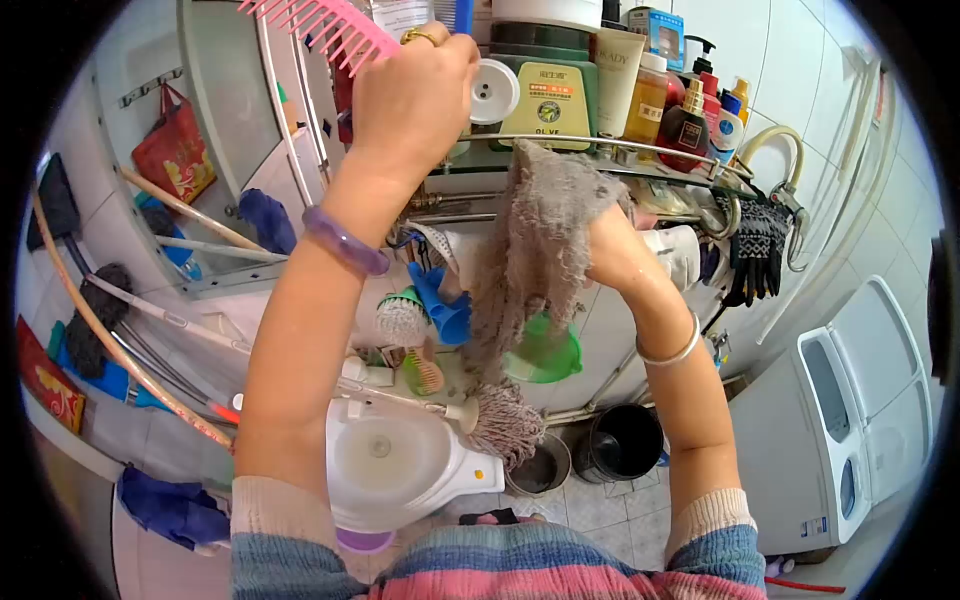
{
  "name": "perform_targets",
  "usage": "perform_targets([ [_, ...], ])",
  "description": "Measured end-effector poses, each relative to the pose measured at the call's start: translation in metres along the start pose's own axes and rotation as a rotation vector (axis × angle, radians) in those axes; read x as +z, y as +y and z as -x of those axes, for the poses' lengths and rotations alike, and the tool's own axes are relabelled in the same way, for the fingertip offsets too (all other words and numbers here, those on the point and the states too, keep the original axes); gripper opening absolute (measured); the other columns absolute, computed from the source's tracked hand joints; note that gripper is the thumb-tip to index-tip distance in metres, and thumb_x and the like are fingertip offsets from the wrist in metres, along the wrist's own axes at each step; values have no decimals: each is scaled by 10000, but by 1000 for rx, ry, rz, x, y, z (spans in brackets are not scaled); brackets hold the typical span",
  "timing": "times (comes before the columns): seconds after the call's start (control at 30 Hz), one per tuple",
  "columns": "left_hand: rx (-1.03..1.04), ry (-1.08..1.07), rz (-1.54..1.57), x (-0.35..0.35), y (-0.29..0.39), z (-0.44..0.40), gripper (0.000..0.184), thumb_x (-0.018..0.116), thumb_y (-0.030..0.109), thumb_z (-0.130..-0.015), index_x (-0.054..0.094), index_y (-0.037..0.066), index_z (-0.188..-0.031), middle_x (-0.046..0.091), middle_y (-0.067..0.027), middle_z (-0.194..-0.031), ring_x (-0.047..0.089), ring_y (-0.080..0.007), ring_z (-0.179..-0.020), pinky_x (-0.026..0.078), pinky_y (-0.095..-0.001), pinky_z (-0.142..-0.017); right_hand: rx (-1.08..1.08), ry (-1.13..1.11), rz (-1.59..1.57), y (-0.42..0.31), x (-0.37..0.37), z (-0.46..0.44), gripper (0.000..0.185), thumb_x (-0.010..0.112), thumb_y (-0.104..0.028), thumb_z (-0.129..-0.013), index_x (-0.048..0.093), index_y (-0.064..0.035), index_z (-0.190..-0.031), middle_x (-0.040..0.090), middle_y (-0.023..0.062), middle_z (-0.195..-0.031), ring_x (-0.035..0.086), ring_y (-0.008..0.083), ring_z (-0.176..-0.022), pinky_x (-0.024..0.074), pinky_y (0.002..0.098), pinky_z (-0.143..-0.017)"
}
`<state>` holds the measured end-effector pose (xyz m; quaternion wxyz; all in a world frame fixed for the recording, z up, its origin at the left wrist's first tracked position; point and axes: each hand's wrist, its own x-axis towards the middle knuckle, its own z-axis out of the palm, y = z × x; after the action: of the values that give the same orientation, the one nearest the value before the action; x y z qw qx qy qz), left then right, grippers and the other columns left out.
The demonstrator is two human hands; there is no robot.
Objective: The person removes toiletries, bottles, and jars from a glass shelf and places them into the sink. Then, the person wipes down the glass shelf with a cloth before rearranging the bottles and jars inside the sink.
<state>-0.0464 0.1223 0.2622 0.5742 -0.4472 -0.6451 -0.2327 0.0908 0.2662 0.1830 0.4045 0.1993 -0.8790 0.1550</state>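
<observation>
My left hand (415,105), with its fingers curled, is raised at the left end of the glass shelf (450,185). A pink wide-toothed comb (335,28) runs into its grip from the upper left. A white round cap or container end (494,91) shows beside the fingers; whether I hold that too is unclear. A shaggy grey rag (545,220) hangs from my right hand (612,245), whose fingers are largely hidden behind it. The rag's top touches the shelf's front rail, in front of the green olive tub (550,95).
On the shelf stand a cream tube (617,80), an amber bottle (647,100) and several other bottles. Below are a green basin (548,350), a mop head (505,425), a white squat toilet (400,465) and a black bucket (622,445). A white washing machine (840,430) stands right.
</observation>
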Motion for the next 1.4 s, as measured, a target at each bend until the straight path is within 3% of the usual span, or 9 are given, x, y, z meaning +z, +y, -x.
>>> perform_targets([
  [0.2, -90, 48, 155, -24, -13, 13, 120, 613, 183, -811, 675, 87, -849, 633, -74, -833, 625, -293, -772, 507, -405, -672, -87, -922, 631, -14, 5, -38, 184, 570, -141, -719, 683, -59, -599, 641, 120, -616, 634, 318, -611, 515, 406, -610],
  [0.33, -108, 53, 245, -37, -16, 22, 108, 619, 168, -806, 672, 81, -841, 632, -74, -813, 620, -280, -747, 496, -392, -653, 548, -873, 215, -27, 12, -78, 335, 475, -189, -829, 644, -15, -600, 647, 93, -584, 653, 202, -539, 535, 323, -536],
  [0.47, -61, 116, 288, -47, -28, 31, 88, 642, 97, -803, 655, 36, -865, 626, -71, -783, 583, -196, -631, 457, -305, -578, 649, -856, 164, -32, 15, -96, 434, 411, -251, -897, 615, 9, -614, 625, 91, -557, 638, 187, -512, 534, 329, -522],
  [0.67, -231, 60, 435, -61, -38, 40, 112, 633, 66, -798, 623, 12, -896, 605, -49, -719, 510, -85, -555, 429, -240, -542, 416, -919, 379, -21, 18, -83, 314, 440, -163, -826, 663, -27, -651, 671, 76, -655, 651, 213, -571, 535, 342, -597],
  [0.77, -179, 39, 388, -49, -43, 37, 181, 624, 109, -772, 635, 32, -935, 650, -127, -854, 628, -312, -672, 497, -396, -646, 363, -904, 534, -20, 24, -73, 308, 443, -176, -819, 691, -28, -711, 686, 85, -714, 663, 256, -660, 528, 370, -654],
  [1.03, -141, -268, 196, -35, -42, 14, 330, 687, 189, -754, 644, 14, -1031, 634, -163, -689, 636, -311, -664, 477, -387, -603, -95, -1002, 850, -41, 12, -54, 156, 591, -137, -708, 713, -60, -769, 678, 102, -748, 665, 274, -703, 531, 394, -640],
  [1.17, -178, -282, 366, -20, -54, 0, 246, 696, 218, -764, 669, 4, -882, 627, -113, -631, 622, -203, -583, 462, -334, -557, 62, -1240, 773, -44, 14, -73, 161, 681, -186, -684, 718, -68, -788, 688, 108, -770, 659, 290, -718, 533, 406, -660],
  [1.3, -140, -230, 357, -23, -55, -10, 246, 699, 236, -768, 669, 6, -849, 619, -88, -614, 593, -164, -544, 441, -304, -534, 873, -808, 200, -49, 4, -78, 225, 504, -123, -794, 688, -18, -717, 667, 106, -660, 657, 241, -574, 539, 347, -557],
  [1.4, -184, -191, 396, -30, -56, -17, 244, 691, 245, -790, 675, 13, -864, 625, -60, -619, 586, -128, -510, 440, -279, -494, 736, -808, 163, -24, 14, -79, 297, 436, -107, -808, 654, -21, -625, 650, 95, -593, 635, 181, -501, 526, 317, -501],
])
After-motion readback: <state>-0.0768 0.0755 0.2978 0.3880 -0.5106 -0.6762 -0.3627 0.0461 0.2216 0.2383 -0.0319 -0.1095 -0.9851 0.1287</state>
